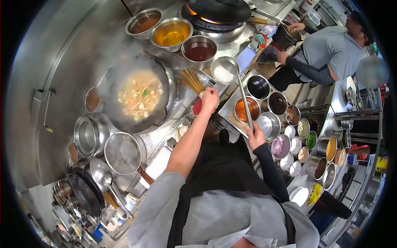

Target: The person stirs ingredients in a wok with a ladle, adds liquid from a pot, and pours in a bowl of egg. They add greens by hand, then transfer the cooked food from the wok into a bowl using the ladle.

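My left hand [210, 100] is closed around the bound end of a bamboo wok brush [191, 80], whose bristles point toward the stove. A red item [197, 106] lies just beside that hand. In my right hand [256, 136] is the long handle of a metal ladle [244, 96]. The ladle's wide bowl sits above the counter edge, near the sauce pots. To the left, a steaming wok [168, 89] contains noodles [140, 97] in pale broth with a bit of green. An orange sauce pot [247, 109] and an open metal pot [268, 125] stand near my right hand.
Bowls of amber liquid [171, 34] and dark red sauce [199, 50] line the back. Another wok [219, 10] sits over flames. A wire strainer [123, 153] rests at left. Several ingredient tubs, including chopped onion [281, 145], stand at right. A co-worker [322, 53] stands at upper right.
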Motion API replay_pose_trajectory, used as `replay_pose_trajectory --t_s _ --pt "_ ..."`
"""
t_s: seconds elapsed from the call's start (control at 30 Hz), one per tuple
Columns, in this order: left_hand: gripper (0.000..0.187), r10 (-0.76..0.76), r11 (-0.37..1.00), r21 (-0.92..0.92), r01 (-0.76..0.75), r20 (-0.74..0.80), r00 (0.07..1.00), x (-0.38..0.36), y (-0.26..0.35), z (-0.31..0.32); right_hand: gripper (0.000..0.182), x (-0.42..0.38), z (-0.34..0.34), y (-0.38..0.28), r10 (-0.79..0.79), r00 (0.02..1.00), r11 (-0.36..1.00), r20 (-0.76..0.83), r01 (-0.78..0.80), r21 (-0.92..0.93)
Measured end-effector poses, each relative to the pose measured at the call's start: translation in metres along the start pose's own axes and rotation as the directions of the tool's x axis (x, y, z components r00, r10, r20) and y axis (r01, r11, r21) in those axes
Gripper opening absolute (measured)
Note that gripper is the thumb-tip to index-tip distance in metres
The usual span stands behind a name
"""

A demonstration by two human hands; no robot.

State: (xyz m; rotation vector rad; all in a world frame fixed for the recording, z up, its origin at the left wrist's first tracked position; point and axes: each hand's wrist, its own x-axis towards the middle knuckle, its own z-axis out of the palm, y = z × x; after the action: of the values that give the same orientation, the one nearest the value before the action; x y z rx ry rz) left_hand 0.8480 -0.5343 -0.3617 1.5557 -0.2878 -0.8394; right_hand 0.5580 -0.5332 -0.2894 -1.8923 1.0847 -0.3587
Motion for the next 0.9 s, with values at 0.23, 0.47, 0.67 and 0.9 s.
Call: replay_pose_trajectory --t_s 0.23,0.47,0.67,0.9 --pt "0.024 -0.224 0.975 -0.01 0.224 -0.004 0.975 0.066 -0.02 0.05 0.055 0.023 0.015 -0.004 0.094 0.995 0.98 -0.02 -0.096 -0.174" --pt "0.016 -0.191 0.976 -0.116 0.187 -0.025 0.981 0.071 -0.032 0.06 0.054 0.022 -0.003 -0.008 0.113 0.993 0.983 0.042 -0.106 -0.149" --pt "0.014 -0.205 0.941 -0.286 0.181 -0.056 0.977 0.063 -0.023 0.068 0.057 0.032 -0.032 -0.006 0.136 0.981 0.982 0.136 -0.115 -0.149" --pt "0.015 -0.182 0.922 -0.372 0.109 -0.166 0.969 0.066 -0.031 0.078 0.056 0.041 -0.069 -0.034 0.094 0.973 0.986 0.209 -0.062 -0.156"
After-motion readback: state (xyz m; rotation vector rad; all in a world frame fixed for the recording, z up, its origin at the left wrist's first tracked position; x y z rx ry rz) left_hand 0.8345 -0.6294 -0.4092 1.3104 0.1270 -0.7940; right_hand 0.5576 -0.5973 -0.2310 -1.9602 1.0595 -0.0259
